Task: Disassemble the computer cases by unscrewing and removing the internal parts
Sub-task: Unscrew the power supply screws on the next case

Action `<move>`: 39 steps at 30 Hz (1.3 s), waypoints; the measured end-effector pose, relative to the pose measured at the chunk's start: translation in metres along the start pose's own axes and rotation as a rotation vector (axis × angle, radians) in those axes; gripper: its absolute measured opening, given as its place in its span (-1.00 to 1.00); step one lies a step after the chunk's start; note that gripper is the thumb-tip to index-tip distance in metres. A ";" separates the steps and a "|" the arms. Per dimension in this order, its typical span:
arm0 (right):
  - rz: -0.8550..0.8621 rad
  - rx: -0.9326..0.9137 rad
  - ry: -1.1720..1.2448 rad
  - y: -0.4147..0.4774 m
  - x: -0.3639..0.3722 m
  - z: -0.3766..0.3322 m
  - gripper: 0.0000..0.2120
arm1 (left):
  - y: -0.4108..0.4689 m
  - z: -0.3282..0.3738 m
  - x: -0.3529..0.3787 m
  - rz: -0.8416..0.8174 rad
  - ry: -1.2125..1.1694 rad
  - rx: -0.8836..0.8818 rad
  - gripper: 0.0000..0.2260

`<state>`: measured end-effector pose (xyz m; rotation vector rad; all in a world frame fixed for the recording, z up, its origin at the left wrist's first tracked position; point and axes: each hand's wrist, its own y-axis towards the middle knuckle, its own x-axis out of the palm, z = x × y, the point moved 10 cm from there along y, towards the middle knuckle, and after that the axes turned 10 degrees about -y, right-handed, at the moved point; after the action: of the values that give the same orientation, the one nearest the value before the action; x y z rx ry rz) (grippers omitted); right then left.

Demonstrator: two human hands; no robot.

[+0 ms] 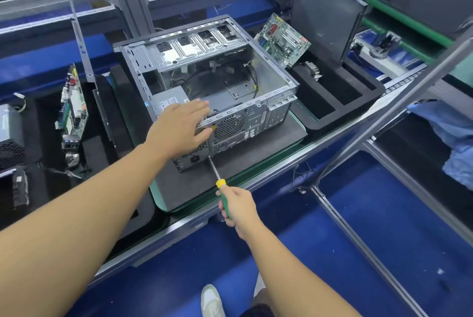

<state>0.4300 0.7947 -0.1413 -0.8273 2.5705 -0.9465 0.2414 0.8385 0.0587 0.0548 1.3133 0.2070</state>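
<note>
An open grey computer case point(271, 86) lies on its side on a dark mat point(256, 153), rear panel facing me. A power supply point(169, 101) sits in its near left corner. My left hand point(179, 127) rests with straight fingers on the case's rear top edge, thumb against the rear panel. My right hand point(236, 210) grips a screwdriver point(220, 183) with a green and yellow handle. Its tip touches the lower rear panel beside the power supply's socket.
A removed motherboard point(282, 39) leans in a black foam tray point(340, 101) to the right, beside a dark side panel point(325, 9). Another motherboard point(73, 114) stands in a foam tray at the left, near a power supply point(10, 135). Aluminium frame bars point(399, 96) cross the right.
</note>
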 end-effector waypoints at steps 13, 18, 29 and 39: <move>-0.363 0.148 0.095 0.009 0.016 0.017 -0.66 | 0.001 -0.003 -0.003 -0.015 -0.118 -0.049 -0.57; -0.052 -0.137 -0.332 0.012 -0.013 0.000 -0.79 | 0.001 -0.006 -0.003 0.002 -0.123 -0.053 -0.59; -0.203 0.139 -0.168 0.005 0.002 0.008 -0.71 | 0.002 -0.010 -0.001 0.003 -0.140 -0.071 -0.60; -0.187 0.036 -0.307 0.003 0.009 0.003 -0.79 | 0.001 -0.009 -0.003 0.018 -0.139 -0.070 -0.59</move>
<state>0.4226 0.7897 -0.1462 -1.1230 2.2386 -0.8376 0.2322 0.8385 0.0594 0.0216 1.1670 0.2598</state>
